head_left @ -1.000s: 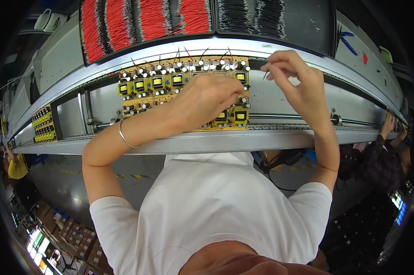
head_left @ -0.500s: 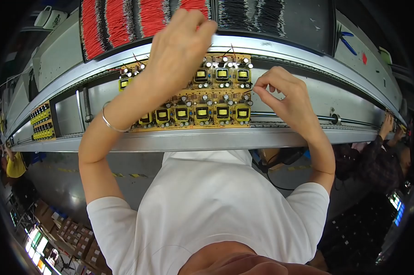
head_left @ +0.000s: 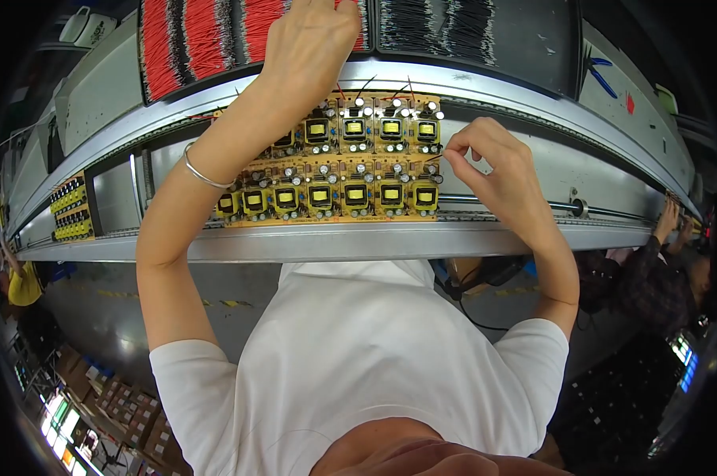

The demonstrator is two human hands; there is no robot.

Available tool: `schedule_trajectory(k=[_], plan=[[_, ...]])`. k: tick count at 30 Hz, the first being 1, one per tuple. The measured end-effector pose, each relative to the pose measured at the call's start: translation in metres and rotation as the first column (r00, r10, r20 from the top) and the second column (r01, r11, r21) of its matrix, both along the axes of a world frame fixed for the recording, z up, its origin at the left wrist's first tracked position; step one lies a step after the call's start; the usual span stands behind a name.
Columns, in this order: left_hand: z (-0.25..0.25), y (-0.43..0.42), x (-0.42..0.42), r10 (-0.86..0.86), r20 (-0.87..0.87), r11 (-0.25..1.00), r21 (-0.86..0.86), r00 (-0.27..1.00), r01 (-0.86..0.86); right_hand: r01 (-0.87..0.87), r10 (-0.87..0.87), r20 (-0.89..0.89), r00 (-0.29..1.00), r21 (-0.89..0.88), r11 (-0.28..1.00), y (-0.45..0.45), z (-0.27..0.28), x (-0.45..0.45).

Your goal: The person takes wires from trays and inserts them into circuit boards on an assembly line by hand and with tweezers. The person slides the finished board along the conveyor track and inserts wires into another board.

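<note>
My left hand [head_left: 315,40] reaches over the red wires [head_left: 263,32] in the tray at the top. Its fingers are curled, and the fingertips are hidden by the hand and the frame's edge, so I cannot make out what they hold. At the right end of the circuit boards [head_left: 335,163], my right hand [head_left: 497,163] pinches a thin black wire [head_left: 434,158] between thumb and forefinger. The boards carry yellow transformers and capacitors in two rows. Thin red and black wires stand up along their far edge. My left forearm covers the boards' upper left part.
Black wires [head_left: 410,32] lie in the tray's right part. Blue-handled pliers [head_left: 603,78] rest on the right-hand surface. Another panel of boards [head_left: 72,210] sits on the conveyor rail [head_left: 295,242] to the left. Another person's hand [head_left: 668,220] is at the line's far right.
My left hand has moved up, away from the boards and over the red wires. The boards have shifted slightly right. My right hand keeps its pinch on the black wire, almost still.
</note>
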State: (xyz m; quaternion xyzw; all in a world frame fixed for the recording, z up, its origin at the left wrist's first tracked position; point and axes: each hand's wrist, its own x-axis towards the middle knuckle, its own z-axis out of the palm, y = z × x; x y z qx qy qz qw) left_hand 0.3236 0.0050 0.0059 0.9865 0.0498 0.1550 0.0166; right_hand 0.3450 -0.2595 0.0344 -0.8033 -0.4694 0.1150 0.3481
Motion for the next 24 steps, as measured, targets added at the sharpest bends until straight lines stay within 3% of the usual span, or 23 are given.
schedule_trajectory(k=[4,10,15,20,24], plan=[[-0.014,0.019,0.002,-0.157,0.16,0.986,0.081,0.975,0.146,-0.02,0.02,0.028,0.999,0.016,1.0,0.001,0.001,-0.001],[-0.006,0.005,0.0,-0.047,0.129,0.998,-0.035,0.99,0.052,-0.016,0.019,0.073,0.997,-0.051,0.999,0.004,0.0,-0.004],[-0.01,0.019,-0.001,-0.202,0.229,0.979,0.025,0.952,0.201,-0.038,0.057,0.131,0.99,-0.143,0.989,0.004,-0.007,-0.004],[0.011,0.005,-0.017,-0.194,0.322,0.96,-0.132,0.927,0.247,-0.068,0.111,0.218,0.97,-0.195,0.978,0.007,0.004,0.002],[0.029,-0.006,-0.045,-0.207,0.465,0.867,-0.32,0.861,0.382,-0.105,0.117,0.202,0.972,-0.07,0.992,0.019,0.022,0.016]])
